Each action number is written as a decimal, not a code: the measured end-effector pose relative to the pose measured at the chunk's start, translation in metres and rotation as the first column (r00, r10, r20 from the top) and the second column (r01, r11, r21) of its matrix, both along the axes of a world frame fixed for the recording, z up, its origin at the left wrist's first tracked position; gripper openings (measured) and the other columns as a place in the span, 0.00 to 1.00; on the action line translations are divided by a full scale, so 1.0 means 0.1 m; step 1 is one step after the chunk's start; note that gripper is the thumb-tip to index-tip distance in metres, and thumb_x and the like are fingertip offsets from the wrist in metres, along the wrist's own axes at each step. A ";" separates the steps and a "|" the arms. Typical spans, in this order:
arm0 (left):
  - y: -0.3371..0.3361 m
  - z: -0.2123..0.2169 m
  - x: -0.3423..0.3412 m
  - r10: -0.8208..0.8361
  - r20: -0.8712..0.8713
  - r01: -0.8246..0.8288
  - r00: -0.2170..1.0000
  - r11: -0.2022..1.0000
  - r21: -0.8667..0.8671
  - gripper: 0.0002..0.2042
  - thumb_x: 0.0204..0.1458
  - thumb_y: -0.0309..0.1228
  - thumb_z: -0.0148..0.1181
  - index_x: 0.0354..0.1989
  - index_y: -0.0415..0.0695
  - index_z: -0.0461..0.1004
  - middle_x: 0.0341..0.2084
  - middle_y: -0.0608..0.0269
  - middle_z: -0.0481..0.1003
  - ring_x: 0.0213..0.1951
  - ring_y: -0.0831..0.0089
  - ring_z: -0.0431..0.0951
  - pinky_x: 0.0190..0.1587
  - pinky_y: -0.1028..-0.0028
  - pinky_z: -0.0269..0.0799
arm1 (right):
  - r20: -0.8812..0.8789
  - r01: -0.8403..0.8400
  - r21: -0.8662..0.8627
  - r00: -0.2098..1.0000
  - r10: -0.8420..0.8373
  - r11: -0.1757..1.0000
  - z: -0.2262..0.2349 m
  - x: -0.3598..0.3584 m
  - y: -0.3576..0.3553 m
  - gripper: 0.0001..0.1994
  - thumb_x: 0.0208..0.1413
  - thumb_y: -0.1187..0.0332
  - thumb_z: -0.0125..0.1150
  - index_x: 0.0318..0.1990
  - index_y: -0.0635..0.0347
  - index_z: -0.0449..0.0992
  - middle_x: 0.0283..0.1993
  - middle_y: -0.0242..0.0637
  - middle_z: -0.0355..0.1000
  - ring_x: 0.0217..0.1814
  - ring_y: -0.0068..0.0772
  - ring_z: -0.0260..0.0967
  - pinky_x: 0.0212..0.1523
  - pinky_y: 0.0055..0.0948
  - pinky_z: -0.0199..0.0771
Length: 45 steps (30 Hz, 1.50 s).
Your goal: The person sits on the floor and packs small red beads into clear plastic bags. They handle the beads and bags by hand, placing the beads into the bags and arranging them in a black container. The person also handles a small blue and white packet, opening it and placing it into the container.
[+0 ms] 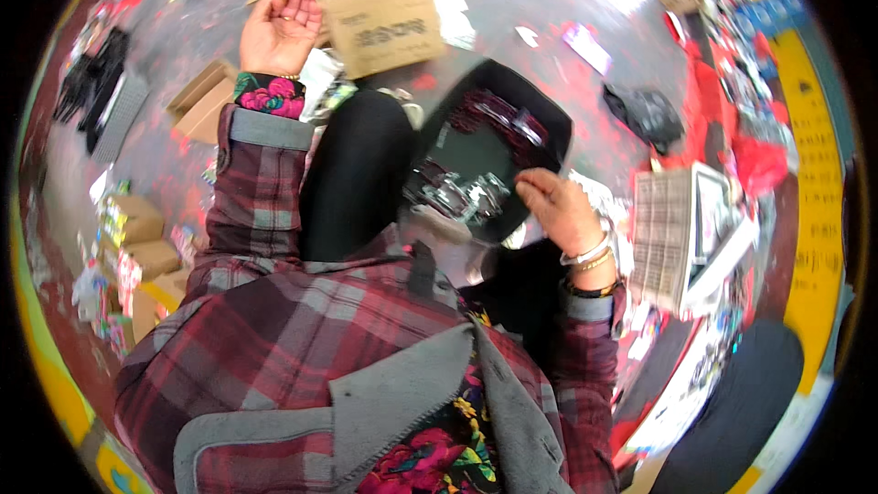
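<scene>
A black plastic basin (547, 114) sits tilted in front of my lap. In it lie a heap of dark red shiny pieces (498, 119) and a heap of clear, silvery pieces (466, 194), too small to name. My right hand (565, 210) is at the basin's right side, its thumb and fingers pinched together over the inner edge. Whatever is between those fingertips, if anything, is too small to make out. Raised at the left, beside a brown cardboard box (382, 23), my left hand (281, 35) is palm up with its fingers stretched out, holding nothing.
A low open carton (203, 101) stands left of my knee. At the right are a black plastic bag (645, 114) and a light woven basket (663, 233) with things in it. Several small cartons (142, 242) and scattered wrappings lie at the left.
</scene>
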<state>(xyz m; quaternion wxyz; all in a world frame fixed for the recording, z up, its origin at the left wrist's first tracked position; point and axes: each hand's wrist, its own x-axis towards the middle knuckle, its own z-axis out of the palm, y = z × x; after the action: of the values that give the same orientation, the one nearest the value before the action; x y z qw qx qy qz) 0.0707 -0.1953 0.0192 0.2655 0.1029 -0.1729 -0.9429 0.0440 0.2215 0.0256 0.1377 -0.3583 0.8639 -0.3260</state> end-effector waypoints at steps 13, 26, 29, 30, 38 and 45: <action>-1.25 -1.89 2.34 0.393 0.634 -0.551 0.666 0.832 0.062 0.09 0.54 0.32 0.39 0.32 0.43 0.66 0.38 0.60 0.73 0.39 0.67 0.73 0.38 0.67 0.70 | 0.101 -0.283 0.444 0.959 0.267 0.850 -0.68 0.05 -0.29 0.13 0.48 0.60 0.54 0.37 0.59 0.73 0.29 0.50 0.72 0.33 0.52 0.69 0.34 0.43 0.69; -0.55 -0.80 0.83 -0.015 0.257 0.027 0.966 0.999 -0.044 0.07 0.54 0.32 0.47 0.32 0.41 0.69 0.38 0.55 0.74 0.41 0.65 0.74 0.43 0.69 0.72 | -0.041 -0.218 0.487 0.961 0.272 0.846 -0.74 -0.52 -0.26 0.09 0.48 0.63 0.52 0.30 0.56 0.75 0.28 0.47 0.71 0.32 0.50 0.69 0.34 0.43 0.70; -0.08 -0.13 0.39 -0.189 0.026 0.191 0.982 0.971 -0.141 0.08 0.55 0.30 0.47 0.31 0.38 0.69 0.38 0.52 0.73 0.42 0.64 0.73 0.45 0.68 0.70 | -0.076 -0.010 0.479 0.996 0.052 0.878 -0.73 -0.86 -0.25 0.11 0.48 0.61 0.53 0.27 0.58 0.75 0.26 0.47 0.72 0.31 0.49 0.70 0.33 0.43 0.69; 0.14 0.03 0.33 -0.195 0.018 0.195 0.981 0.965 -0.175 0.09 0.55 0.31 0.47 0.31 0.38 0.69 0.37 0.52 0.73 0.41 0.64 0.73 0.45 0.68 0.70 | -0.105 0.050 0.463 0.995 -0.001 0.885 -0.71 -0.92 -0.30 0.12 0.48 0.60 0.53 0.26 0.59 0.75 0.26 0.47 0.72 0.31 0.48 0.70 0.33 0.42 0.69; 1.32 -0.13 -0.07 -0.239 0.342 0.390 0.909 0.778 -0.493 0.13 0.56 0.36 0.46 0.29 0.40 0.71 0.29 0.56 0.76 0.33 0.71 0.74 0.38 0.75 0.68 | 0.397 0.032 0.478 0.884 -0.248 0.878 -2.61 -0.75 -0.18 0.15 0.45 0.59 0.55 0.29 0.62 0.78 0.30 0.47 0.74 0.37 0.47 0.72 0.41 0.37 0.70; 1.35 -0.15 -0.13 -0.164 0.405 0.400 0.899 0.685 -0.609 0.14 0.56 0.37 0.45 0.29 0.39 0.72 0.28 0.58 0.76 0.31 0.73 0.75 0.36 0.76 0.67 | 0.455 -0.299 0.700 0.886 -0.083 0.648 -2.43 -0.13 -0.32 0.27 0.45 0.47 0.53 0.43 0.64 0.73 0.42 0.49 0.71 0.45 0.47 0.69 0.45 0.36 0.67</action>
<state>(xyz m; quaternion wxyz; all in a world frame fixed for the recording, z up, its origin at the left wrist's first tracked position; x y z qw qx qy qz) 0.0578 -0.0605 0.0046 0.1024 0.1210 -0.5592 -0.8137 0.0305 0.1890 -0.2170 0.4884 -0.2355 0.8402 -0.0021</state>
